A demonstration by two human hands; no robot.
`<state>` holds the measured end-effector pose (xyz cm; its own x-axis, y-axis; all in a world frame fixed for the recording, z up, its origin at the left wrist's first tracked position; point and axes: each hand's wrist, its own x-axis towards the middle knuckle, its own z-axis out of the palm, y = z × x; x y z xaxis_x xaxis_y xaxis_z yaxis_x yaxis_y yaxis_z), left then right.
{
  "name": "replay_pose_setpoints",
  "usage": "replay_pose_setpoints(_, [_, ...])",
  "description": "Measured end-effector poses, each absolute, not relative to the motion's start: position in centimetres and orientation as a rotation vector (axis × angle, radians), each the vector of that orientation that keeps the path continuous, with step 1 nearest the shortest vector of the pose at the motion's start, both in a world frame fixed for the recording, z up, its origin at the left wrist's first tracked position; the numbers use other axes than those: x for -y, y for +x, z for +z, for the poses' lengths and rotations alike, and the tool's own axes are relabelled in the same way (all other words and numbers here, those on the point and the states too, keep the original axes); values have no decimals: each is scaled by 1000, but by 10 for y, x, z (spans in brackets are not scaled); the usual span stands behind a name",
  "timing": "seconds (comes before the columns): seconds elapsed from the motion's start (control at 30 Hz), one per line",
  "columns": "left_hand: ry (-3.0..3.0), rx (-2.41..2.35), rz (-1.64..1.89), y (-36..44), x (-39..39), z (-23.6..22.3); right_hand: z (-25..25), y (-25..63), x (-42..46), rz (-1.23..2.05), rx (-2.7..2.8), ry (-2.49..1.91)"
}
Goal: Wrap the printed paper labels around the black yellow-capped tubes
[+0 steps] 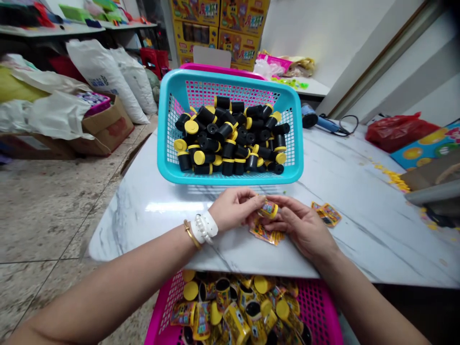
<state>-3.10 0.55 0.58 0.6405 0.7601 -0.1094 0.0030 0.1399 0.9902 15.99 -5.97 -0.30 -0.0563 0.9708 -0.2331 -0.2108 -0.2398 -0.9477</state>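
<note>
I see the left grip [234, 207] and right grip [305, 226] curled in, fingertips pinching a small, shiny canister [269, 209], busily printed, yellow-ended, above flat labels [266, 235] on the marbled counter [359, 191]; beyond, smooth black tubs [229, 149] heap a latticed turquoise basket [230, 179].

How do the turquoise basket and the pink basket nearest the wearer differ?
Place: the turquoise basket stands beyond the near edge of the table; the pink basket sits lower, partly out of frame.
Contents: the turquoise basket holds plain black containers; the pink basket holds print-wrapped containers.
Both have perforated walls and show yellow caps inside.
</note>
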Motion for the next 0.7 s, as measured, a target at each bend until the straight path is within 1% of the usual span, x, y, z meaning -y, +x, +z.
replay_pose_setpoints(0.07, [1245, -697, 583, -30, -6, 4, -6, 163, 61, 1376, 1114, -1217])
replay_pose_setpoints(0.17, [1113, -599, 569, -29, -5, 4, -9, 165, 63, 1099, 1274, -1197])
replay_pose_setpoints(0.3, [1006, -526, 523, -27, -2, 3, -9, 163, 63, 981, 1372, -1157])
replay_pose_setpoints(0.43, [978, -546, 416, -27, 0, 3, -5, 161, 63, 747, 1539, -1086])
replay_pose_setpoints(0.5, [985, -554, 357, -30, 1, 4, 1, 163, 66, 774, 1557, -1063])
replay_pose_setpoints(0.57, [1004, -610, 343, -33, 1, 6, 8, 168, 76, 873, 1623, -1059])
replay_pose_setpoints(0.7, [1076, -781, 498, -37, -5, 8, 15, 173, 116, 1097, 2054, -1074])
